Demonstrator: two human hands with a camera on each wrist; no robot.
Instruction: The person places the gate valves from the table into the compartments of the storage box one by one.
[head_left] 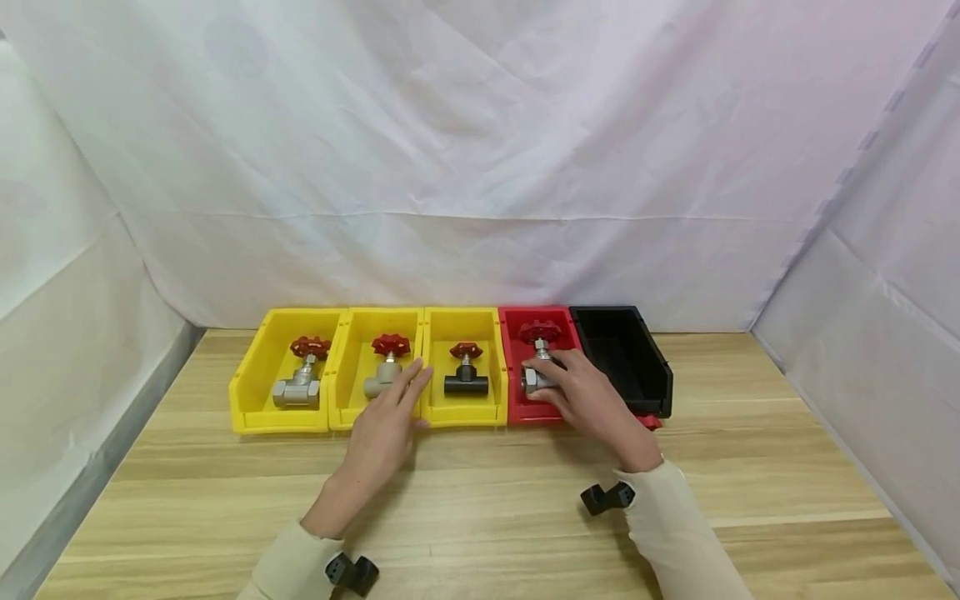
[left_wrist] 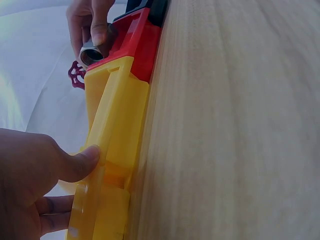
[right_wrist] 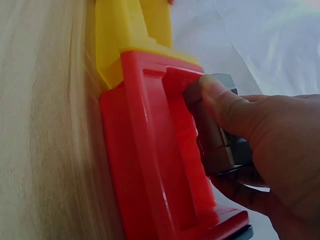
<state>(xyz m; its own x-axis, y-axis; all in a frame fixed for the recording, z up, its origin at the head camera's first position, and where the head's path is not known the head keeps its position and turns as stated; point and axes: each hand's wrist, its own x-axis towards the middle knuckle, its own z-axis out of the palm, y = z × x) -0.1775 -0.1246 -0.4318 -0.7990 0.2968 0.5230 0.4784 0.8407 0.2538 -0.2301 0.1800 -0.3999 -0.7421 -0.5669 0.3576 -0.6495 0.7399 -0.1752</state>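
My right hand (head_left: 592, 398) grips the metal body of a silver valve with a red handwheel (head_left: 540, 332) at the red bin (head_left: 514, 410). In the right wrist view, the thumb lies along the valve body (right_wrist: 210, 127), above the bin's opening. My left hand (head_left: 381, 433) rests at the front of the yellow bins, its fingers extended over the divider beside a beige valve (head_left: 386, 375) with a red handwheel. The left wrist view has that thumb touching the yellow rim (left_wrist: 102, 155); part of the fingers is hidden behind it.
A silver valve (head_left: 297, 390) lies in the leftmost yellow bin, a black valve (head_left: 467, 382) in the third. At the row's right end stands a black bin (head_left: 622, 354), with a red piece (head_left: 650, 422) by its front edge. White cloth (head_left: 480, 150) hangs behind.
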